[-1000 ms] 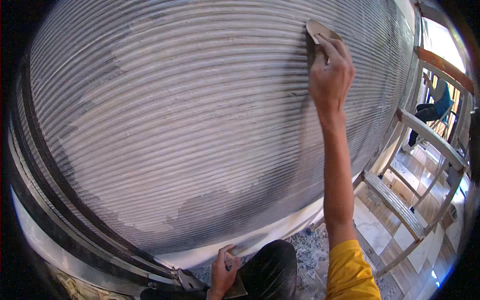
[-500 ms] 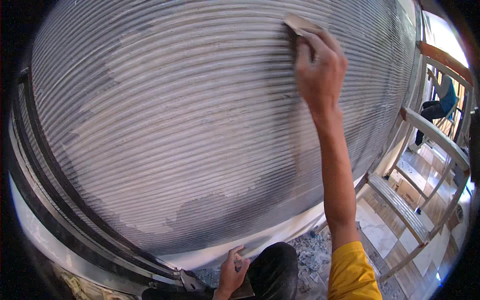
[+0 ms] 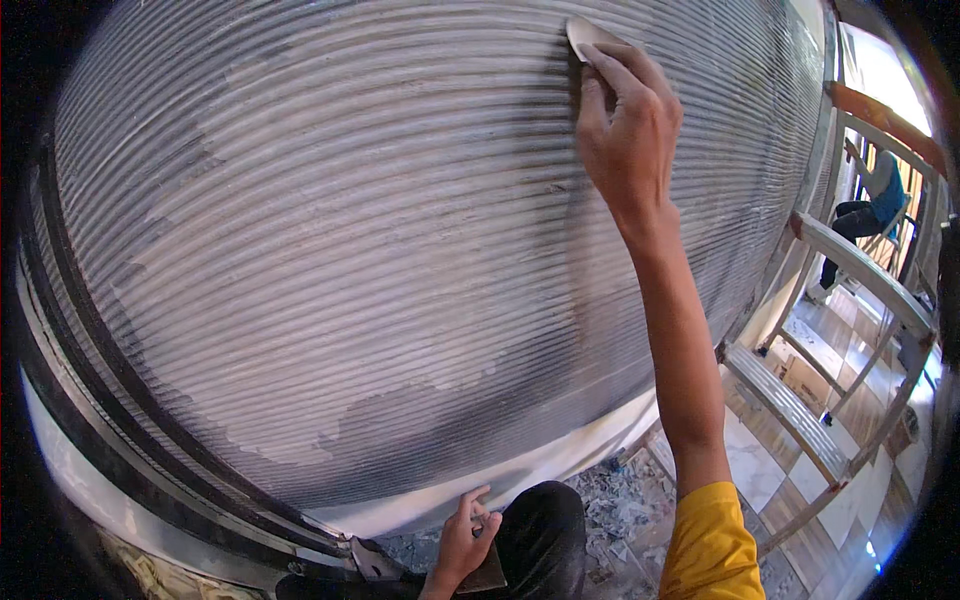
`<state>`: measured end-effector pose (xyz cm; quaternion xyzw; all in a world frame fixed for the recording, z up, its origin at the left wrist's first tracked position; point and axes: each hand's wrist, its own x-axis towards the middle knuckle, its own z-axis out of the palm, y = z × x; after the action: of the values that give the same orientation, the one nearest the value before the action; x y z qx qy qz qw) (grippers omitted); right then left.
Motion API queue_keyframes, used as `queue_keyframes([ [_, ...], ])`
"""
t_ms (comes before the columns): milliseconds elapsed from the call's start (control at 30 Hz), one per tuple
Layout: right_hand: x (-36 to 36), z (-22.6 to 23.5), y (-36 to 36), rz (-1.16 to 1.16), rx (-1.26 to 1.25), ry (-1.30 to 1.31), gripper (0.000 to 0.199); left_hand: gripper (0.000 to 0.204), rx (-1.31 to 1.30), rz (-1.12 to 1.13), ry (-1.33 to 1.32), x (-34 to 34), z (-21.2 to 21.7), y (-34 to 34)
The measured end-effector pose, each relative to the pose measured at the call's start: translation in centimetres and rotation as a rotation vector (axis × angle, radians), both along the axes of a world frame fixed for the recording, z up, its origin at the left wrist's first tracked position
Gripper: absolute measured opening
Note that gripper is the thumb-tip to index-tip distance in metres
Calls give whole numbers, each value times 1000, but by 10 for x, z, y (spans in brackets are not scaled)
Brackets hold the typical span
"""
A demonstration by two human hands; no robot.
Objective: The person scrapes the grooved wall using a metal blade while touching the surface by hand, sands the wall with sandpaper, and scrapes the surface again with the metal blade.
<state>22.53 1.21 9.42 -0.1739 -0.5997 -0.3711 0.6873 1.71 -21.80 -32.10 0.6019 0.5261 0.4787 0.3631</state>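
High on a ribbed wall panel (image 3: 400,220), partly covered with a pale whitish coat, my right hand (image 3: 635,130) is closed on a thin, bent, beige sheet that looks like sandpaper (image 3: 590,38). Its curled edge shows past my fingertips; the face toward the ribs is hidden. My right arm reaches up in a yellow sleeve. Low down beside my dark-trousered knee, my left hand (image 3: 465,543) has its index finger stretched out and its thumb apart. Just behind that hand a dark flat plate (image 3: 488,577) shows; whether the hand touches it I cannot tell.
To the right stands a stepladder (image 3: 790,405) on the patterned tile floor (image 3: 755,460). Pale debris (image 3: 625,510) is scattered below the panel. A dark frame (image 3: 120,370) borders the panel's left side. Farther off, a person in blue (image 3: 885,200) sits on a chair.
My right hand has shifted slightly up and left on the ribs, and the sheet now looks more curled. My left hand stays low by the knee.
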Motion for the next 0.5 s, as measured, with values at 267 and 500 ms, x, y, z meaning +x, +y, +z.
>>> queue_keyframes([
  [267,-54,4,-14,-93,68,73,21,54,-44,89,73,-10,-10,-12],
  [500,-21,3,-13,72,38,72,20,53,-27,60,77,-2,-3,-27],
])
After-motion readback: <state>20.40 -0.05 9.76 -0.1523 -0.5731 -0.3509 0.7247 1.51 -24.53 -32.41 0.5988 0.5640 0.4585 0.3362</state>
